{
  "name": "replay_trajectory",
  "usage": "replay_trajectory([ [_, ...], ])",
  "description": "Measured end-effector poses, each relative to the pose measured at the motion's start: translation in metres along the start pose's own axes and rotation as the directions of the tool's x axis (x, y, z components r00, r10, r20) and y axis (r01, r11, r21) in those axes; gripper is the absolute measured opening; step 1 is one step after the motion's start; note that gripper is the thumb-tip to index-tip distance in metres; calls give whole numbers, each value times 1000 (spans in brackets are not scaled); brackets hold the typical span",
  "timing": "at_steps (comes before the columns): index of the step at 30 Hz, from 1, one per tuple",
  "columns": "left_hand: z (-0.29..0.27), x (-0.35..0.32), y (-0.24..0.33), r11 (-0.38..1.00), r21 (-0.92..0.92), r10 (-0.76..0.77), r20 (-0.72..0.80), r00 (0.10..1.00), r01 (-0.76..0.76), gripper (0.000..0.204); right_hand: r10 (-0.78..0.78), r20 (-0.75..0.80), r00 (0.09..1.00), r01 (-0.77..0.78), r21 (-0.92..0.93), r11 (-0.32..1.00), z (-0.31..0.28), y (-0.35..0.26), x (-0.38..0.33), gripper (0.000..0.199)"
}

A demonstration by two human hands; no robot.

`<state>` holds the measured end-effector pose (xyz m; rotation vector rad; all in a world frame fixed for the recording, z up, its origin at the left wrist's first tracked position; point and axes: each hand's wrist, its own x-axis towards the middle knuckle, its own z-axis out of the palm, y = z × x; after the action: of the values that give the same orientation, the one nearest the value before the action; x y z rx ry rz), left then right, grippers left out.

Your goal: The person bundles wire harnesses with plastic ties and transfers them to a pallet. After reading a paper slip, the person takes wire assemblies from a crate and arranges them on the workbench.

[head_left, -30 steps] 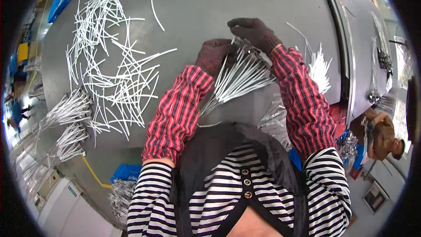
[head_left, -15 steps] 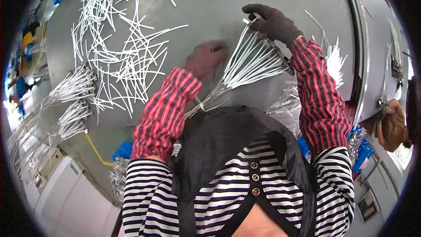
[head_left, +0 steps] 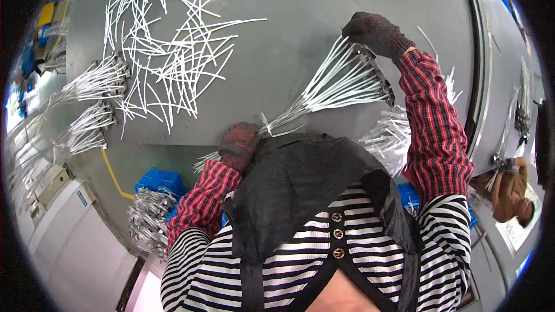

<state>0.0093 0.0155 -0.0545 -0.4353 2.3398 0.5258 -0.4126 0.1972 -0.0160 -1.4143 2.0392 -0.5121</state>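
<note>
Grey table (head_left: 324, 34): bare patch top centre, betw loose white ties (head_left: 167, 52) at L and R hand. Table's R edge runs just beyond R arm; near edge at person's chest.

Tie bundle (head_left: 335, 84): long white strips, fanned wide at upper R, cinched narrow at lower L, lying slantwise near table's front edge.

R hand (head_left: 374, 32): dark glove, fingers closed on fanned end. L hand (head_left: 240, 141): red glove, curled shut at bundle's narrow end; exact grip can't tell.

More tied bundles (head_left: 92, 101) far L, well apart.
</note>
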Motion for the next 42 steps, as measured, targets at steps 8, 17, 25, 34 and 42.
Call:
replay_trajectory([
  [8,30,4,-15,1000,6,28,-87,996,-27,32,4,24,1000,-2,-77,997,13,-17,-3,18],
  [17,11,7,-4,990,7,141,-239,961,-144,34,-116,-141,983,97,-137,986,2,-42,-33,19],
  [25,-15,-1,8,984,-175,-22,-231,973,-19,41,135,-198,971,-57,359,932,-10,-35,-59,18],
  [34,-18,-3,14,993,-71,78,-181,980,-92,39,20,-143,990,-10,69,998,23,-21,-56,20],
  [42,-34,-2,18,977,90,211,-227,951,-195,22,23,-133,991,-26,-21,999,19,-9,-45,20],
])
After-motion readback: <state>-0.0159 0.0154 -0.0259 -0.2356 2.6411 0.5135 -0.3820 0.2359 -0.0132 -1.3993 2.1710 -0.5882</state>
